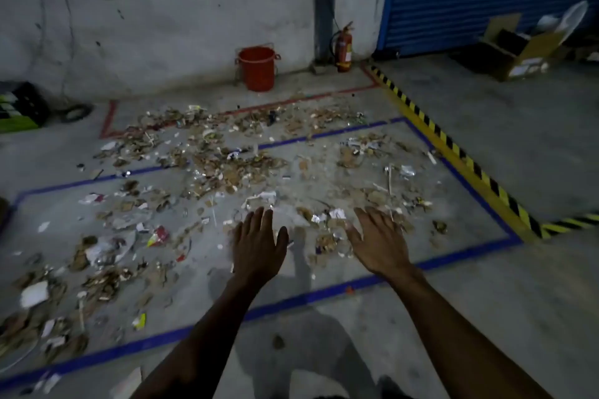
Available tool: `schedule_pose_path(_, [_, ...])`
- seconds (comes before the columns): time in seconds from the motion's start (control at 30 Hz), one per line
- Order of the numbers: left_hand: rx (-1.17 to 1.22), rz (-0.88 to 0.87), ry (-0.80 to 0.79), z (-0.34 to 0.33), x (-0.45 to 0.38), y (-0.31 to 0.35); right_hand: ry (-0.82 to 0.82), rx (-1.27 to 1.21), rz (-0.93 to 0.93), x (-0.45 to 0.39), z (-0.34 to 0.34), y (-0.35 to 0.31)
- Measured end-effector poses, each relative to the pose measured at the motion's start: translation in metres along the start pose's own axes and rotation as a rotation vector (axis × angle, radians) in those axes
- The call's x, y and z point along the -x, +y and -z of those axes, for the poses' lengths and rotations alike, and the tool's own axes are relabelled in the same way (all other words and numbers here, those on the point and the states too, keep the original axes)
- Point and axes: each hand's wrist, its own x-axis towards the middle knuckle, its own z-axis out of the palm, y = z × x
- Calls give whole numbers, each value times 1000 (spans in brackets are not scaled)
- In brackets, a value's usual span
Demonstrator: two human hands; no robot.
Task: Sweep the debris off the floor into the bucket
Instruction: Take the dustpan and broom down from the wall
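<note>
Both hands out over the floor, backs up, empty. Left hand: fingers straight, close together, holding nothing. Right hand: fingers spread & relaxed, also holding nothing. Debris (paper bits, cardboard scraps, wrappers) lies scattered under & beyond the fingertips, mostly to the left of the left fingers, w/in blue tape lines. Orange bucket stands upright well beyond the fingertips, against the wall; fire extinguisher near it, to its right.

head | worn, faces forward-down | floor wide, far wall visible
</note>
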Motion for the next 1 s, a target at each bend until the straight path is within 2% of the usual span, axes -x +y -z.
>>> schedule_pose_path(0.23, [-63,48,-117,-80,10,107,-168,17,-68,-13,-7,140])
schedule_pose_path(0.47, [-62,45,-212,-135,-29,252,-284,4,-149,-44,37,278])
schedule_pose_path(0.7, [-47,19,-288,-187,-117,343,-285,-4,-182,-132,77,373])
schedule_pose_path(1.0, [6,65,-454,-310,-299,448,-468,23,-291,-325,87,504])
